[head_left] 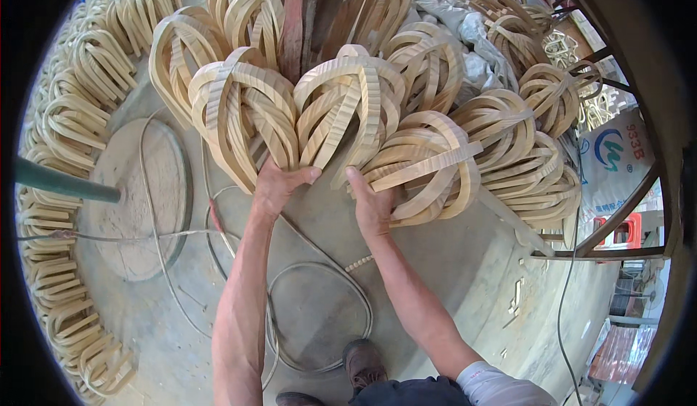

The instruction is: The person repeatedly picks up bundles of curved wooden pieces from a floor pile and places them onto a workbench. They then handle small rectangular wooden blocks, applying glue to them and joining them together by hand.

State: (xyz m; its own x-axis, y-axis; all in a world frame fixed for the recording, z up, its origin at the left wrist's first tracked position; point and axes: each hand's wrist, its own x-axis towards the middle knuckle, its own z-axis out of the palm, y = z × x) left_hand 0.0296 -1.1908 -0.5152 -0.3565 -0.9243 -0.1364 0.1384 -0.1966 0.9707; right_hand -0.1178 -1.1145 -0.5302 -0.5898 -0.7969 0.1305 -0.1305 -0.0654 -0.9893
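Observation:
In front of me stands a bundle of pale, U-shaped bent wooden strips, curved side up, its legs pointing down toward me. My left hand closes round the foot of its left leg, thumb laid across it and the other fingers mostly hidden. At the foot of the right leg, my right hand grips with the thumb up; its fingers disappear behind wood. Another bent-wood bundle leans close by on the left. A crossed bundle lies against my right hand's outer side.
More bent-wood bundles are heaped behind and to the right, near white sacks. Rows of bent strips line the left edge. A round base carries a green pole. Hoses and a coiled cable cross the floor by my shoes.

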